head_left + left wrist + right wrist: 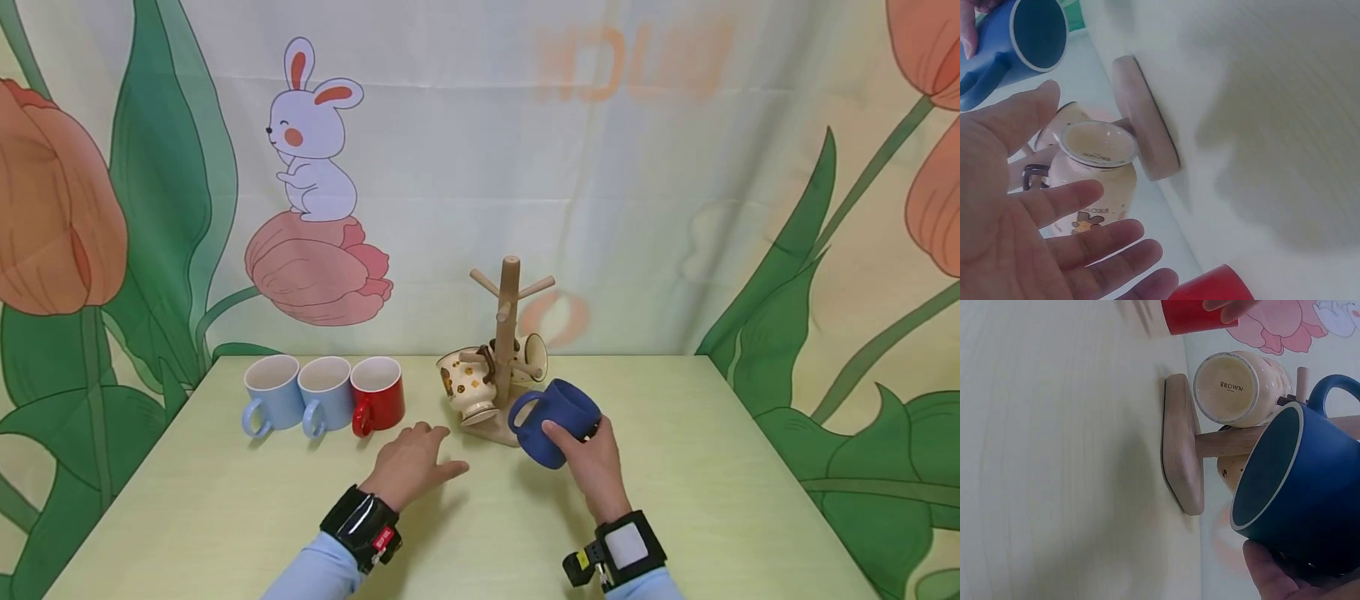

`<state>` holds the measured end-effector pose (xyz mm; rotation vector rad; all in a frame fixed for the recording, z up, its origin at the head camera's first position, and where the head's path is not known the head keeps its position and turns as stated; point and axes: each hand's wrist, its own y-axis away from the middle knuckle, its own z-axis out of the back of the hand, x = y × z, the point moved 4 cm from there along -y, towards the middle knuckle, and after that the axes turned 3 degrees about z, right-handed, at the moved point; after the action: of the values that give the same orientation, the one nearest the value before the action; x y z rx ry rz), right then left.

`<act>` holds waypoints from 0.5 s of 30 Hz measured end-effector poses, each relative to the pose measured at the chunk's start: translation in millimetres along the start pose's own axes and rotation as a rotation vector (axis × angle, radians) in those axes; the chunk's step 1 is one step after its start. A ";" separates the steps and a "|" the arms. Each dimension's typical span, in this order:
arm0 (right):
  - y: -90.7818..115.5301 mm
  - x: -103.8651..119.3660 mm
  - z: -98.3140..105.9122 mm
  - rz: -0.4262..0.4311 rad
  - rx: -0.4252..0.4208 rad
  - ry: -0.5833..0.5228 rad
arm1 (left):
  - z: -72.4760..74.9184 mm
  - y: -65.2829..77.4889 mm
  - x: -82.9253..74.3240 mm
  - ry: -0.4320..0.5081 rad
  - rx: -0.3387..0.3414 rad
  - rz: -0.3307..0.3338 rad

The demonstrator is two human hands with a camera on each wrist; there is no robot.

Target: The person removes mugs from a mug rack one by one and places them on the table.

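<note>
My right hand (596, 462) grips a dark blue mug (557, 421) just above the table, right in front of a wooden mug tree (508, 321). The mug is tilted, mouth towards the table in the right wrist view, its handle pointing left towards the tree. Two cream patterned mugs hang on the lower pegs: a spotted one (468, 383) at the left and another (536, 358) behind the post, partly hidden. Left of the tree base my left hand (412, 467) hovers with fingers spread, holding nothing; its palm (1010, 231) shows in the left wrist view.
A red mug (381, 392) and two light blue mugs, one in the middle (327, 387) and one at the far left (273, 392), stand upright in a row on the pale table (720, 500). A printed curtain (637, 183) hangs behind the table.
</note>
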<state>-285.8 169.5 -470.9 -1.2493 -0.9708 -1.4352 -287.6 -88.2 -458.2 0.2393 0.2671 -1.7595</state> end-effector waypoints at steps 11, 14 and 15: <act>11.7 8.1 -8.8 0.167 0.030 0.181 | 11.4 2.9 -12.1 0.077 0.009 -0.038; 14.7 11.5 -12.0 0.214 0.034 0.250 | 14.2 2.9 -15.1 0.096 0.028 -0.042; 16.0 13.0 -13.3 0.233 0.035 0.277 | 14.8 2.7 -16.0 0.107 0.037 -0.044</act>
<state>-273.3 151.2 -460.6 -1.0653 -0.6386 -1.3569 -282.0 -78.4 -439.4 0.3570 0.3189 -1.7990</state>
